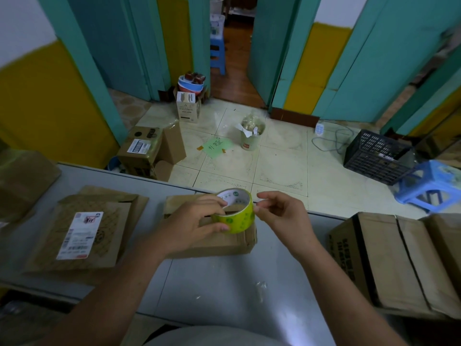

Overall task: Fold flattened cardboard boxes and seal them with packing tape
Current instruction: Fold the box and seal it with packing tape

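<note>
A yellow-green roll of packing tape (237,218) hovers over a small folded cardboard box (219,243) in the middle of the grey table (224,290). My left hand (197,221) grips the roll from its left side, thumb under and fingers over the rim. My right hand (282,216) is at the roll's right edge, with thumb and forefinger pinched at the tape's end. The box's top is partly hidden by my hands and the roll.
A stack of flattened boxes with a shipping label (79,233) lies at the left. Larger flattened cartons (389,260) lie at the right. Past the table's far edge on the tiled floor are boxes (147,151), a bin (252,136), a black crate (376,156) and a blue stool (434,186).
</note>
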Tool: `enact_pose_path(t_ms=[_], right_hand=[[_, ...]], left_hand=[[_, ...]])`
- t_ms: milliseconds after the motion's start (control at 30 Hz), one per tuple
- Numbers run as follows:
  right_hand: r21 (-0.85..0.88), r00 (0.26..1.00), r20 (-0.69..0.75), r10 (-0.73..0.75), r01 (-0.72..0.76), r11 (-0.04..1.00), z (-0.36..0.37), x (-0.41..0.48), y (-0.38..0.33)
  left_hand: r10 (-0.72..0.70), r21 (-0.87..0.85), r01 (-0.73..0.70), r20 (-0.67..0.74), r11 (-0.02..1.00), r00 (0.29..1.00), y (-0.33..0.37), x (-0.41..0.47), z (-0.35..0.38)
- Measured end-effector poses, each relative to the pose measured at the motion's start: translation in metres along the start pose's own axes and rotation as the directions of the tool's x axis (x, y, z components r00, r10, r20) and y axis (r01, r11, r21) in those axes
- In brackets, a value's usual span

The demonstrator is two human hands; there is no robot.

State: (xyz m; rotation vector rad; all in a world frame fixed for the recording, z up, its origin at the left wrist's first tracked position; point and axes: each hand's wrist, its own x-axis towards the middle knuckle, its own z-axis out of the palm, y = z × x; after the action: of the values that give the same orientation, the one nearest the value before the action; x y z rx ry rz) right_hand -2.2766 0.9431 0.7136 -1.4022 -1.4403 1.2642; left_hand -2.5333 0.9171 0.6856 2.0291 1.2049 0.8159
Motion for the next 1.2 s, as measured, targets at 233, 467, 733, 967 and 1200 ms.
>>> enact_pose_path(t_ms=[233, 467, 733, 967, 1200], right_hand=[[0.076, 1.0, -0.007, 0.028, -0.027, 0.997, -0.004, -0.001, -0.001], [-0.047, 0.998, -0.015, 0.054, -0.054, 0.997, 0.0, 0.001, 0.002], [0.269, 0.974, 0.122, 0.193, -0.22, 0.938, -0.004, -0.002, -0.005], [0.355, 0.982, 0.133, 0.131, -0.171, 0.919, -0.008, -0.013, -0.011], [0.282, 0.998, 0.025, 0.05, -0.055, 0.958, 0.005, -0.015, -0.008]], left_hand=[[-0.014, 0.006, 0.014, 0.012, 1.0, 1.0, 0.004, -0.001, 0.0], [-0.02, 0.047, 0.018, 0.039, 0.999, 0.999, 0.006, 0.002, 0.007], [-0.037, 0.014, 0.036, 0.094, 0.999, 0.995, 0.008, -0.003, 0.012], [-0.068, 0.078, 0.065, 0.034, 0.995, 0.997, 0.012, -0.002, 0.009], [-0.267, 0.076, 0.281, -0.153, 0.957, 0.951, 0.009, 0.001, 0.012]])
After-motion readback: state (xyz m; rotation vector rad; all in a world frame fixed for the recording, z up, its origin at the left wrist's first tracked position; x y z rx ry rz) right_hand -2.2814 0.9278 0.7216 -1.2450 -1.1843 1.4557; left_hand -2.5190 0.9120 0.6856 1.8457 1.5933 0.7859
